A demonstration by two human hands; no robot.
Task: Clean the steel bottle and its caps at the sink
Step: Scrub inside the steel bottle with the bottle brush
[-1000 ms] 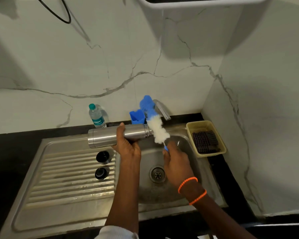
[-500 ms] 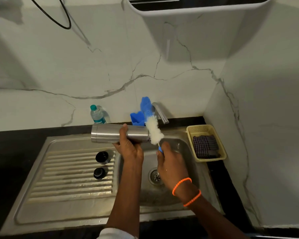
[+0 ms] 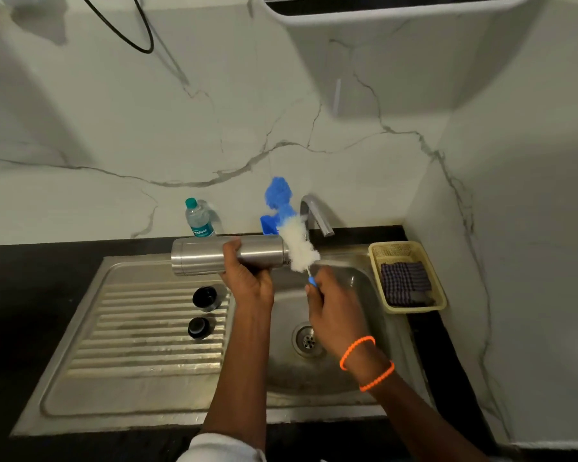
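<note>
Centre of the frame: the left hand grips the bottle, fingers and thumb curled round its barrel. The bottle lies level above the seam between drainboard and basin, its base toward the left of the frame and its mouth toward the right.

Right of centre: the right hand holds the blue handle of the brush, fingers closed round it. The brush tilts up and to the left. Its white bristles lie against the bottle's mouth, and its blue tip stands above the bottle, in front of the tap. Whether any bristles enter the mouth cannot be told. Two orange bands circle the right wrist.

Left of centre: two black caps stand on the ribbed drainboard, one nearer the wall, one nearer the viewer, apart from each other and just below the bottle in the frame.

Lower centre: the basin with its drain, partly hidden by the right forearm.

Right of the basin: a yellow tray on the black counter, holding a dark checked cloth.

Against the marble wall: a plastic water bottle with a green cap, and a blue holder beside the tap.
</note>
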